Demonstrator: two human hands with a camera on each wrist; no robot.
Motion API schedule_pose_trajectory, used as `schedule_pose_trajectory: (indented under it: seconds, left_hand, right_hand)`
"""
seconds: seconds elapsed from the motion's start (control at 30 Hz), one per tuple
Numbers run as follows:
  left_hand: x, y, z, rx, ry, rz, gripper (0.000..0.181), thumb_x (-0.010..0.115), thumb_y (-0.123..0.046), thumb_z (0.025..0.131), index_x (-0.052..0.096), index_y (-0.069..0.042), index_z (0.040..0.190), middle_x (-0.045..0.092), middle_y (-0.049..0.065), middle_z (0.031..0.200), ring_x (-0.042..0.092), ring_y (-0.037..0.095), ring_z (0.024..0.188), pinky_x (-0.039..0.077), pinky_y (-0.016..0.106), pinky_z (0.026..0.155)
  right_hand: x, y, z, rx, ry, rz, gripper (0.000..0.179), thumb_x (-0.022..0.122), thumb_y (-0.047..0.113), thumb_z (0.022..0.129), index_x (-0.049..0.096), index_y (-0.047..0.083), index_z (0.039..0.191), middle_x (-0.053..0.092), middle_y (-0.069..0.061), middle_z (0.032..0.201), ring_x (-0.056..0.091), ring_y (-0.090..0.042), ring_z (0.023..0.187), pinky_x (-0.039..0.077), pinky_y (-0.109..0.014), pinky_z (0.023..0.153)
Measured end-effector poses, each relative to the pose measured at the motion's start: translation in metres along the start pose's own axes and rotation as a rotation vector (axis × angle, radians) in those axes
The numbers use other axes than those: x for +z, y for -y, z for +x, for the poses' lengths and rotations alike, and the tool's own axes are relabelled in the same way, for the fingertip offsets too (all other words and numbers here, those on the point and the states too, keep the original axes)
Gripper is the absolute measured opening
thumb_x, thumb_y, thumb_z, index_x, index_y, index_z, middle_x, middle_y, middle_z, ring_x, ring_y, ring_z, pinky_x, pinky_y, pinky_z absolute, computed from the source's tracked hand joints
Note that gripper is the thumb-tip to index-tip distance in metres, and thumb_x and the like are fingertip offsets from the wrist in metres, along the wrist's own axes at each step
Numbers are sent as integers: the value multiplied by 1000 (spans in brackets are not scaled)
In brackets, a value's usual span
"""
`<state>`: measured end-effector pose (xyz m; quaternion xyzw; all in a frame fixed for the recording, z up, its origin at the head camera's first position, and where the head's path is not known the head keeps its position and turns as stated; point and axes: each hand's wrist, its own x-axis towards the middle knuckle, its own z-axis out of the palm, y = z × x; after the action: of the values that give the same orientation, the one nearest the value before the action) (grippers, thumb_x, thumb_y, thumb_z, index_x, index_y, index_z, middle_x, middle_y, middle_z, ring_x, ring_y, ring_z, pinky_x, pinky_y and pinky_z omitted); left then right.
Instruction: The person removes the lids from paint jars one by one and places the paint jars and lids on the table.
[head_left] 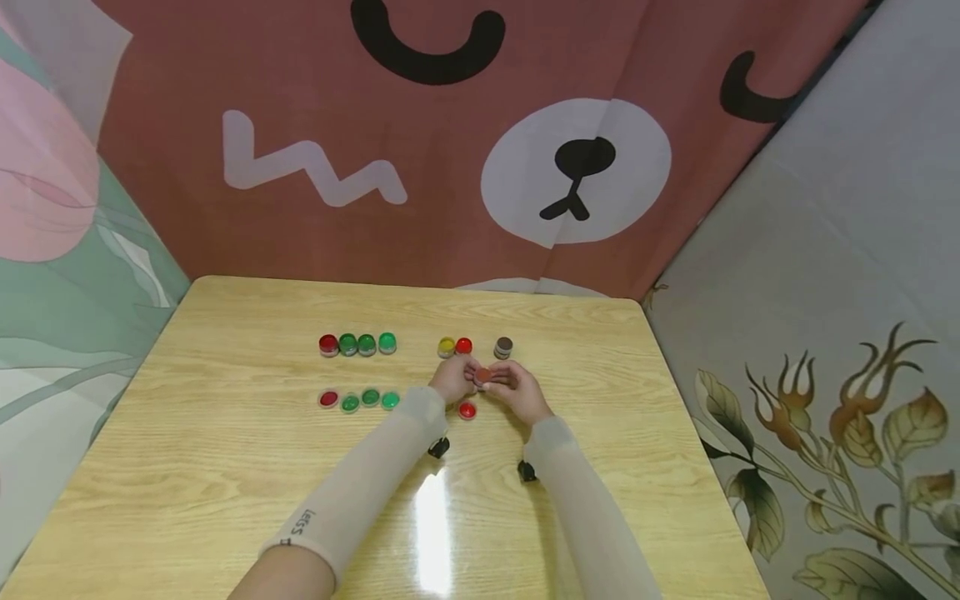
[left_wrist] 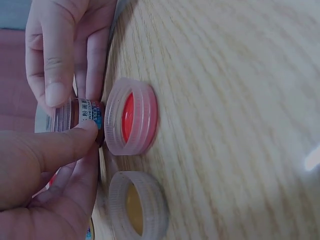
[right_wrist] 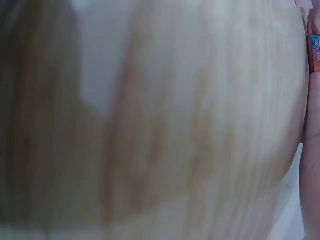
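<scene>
A small paint jar with an orange-brown top is held between both hands. In the left wrist view this paint jar lies sideways, showing its printed label and clear ridged lid. My left hand pinches the labelled body, its thumb across the label. The fingers and thumb of my right hand grip the lid end. Beside the jar, a lid with red paint inside and a lid with yellow paint inside rest on the table. The right wrist view catches only a sliver of the jar and hand.
Behind the hands stand a yellow jar, a red jar and a dark brown jar. To the left is a row of dark red and green jars, with matching lids in front. A fabric backdrop hangs behind the table.
</scene>
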<state>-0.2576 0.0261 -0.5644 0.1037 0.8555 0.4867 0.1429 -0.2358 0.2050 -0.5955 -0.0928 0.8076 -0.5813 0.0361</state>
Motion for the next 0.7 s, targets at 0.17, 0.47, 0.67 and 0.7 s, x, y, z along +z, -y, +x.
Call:
schedule_pose_trajectory:
  seconds: [0.17, 0.47, 0.67, 0.7]
  left_hand:
    - [-1, -2, 1, -13, -2, 28, 26, 74, 12, 83, 68, 3, 107, 71, 13, 102, 67, 26, 102, 56, 34, 93]
    - [-1, -4, 2, -60, 23, 44, 30, 75, 11, 84, 69, 2, 112, 70, 12, 106, 65, 25, 104, 55, 35, 95]
    - [0, -1, 4, -49, 26, 40, 29, 74, 12, 84, 68, 4, 111, 70, 14, 106, 66, 27, 104, 55, 36, 95]
    - [0, -1, 4, -40, 25, 44, 28, 74, 12, 84, 68, 4, 110, 70, 13, 105, 66, 26, 103, 56, 36, 94]
  right_hand:
    - [1, -2, 1, 1, -22, -29, 26, 74, 7, 91, 66, 4, 116, 69, -14, 115, 66, -29, 107, 54, -43, 97]
    - [0, -6, 1, 8, 10, -72, 31, 67, 11, 97, 68, 5, 128, 68, -12, 121, 64, -26, 112, 52, -42, 100]
    - [2, -2, -1, 36, 22, -24, 35, 66, 10, 99, 62, 3, 134, 65, -16, 128, 62, -29, 116, 51, -40, 102]
    - [2, -2, -1, 42, 21, -7, 35, 66, 9, 99, 61, 2, 133, 65, -16, 127, 63, -30, 115, 52, -40, 101]
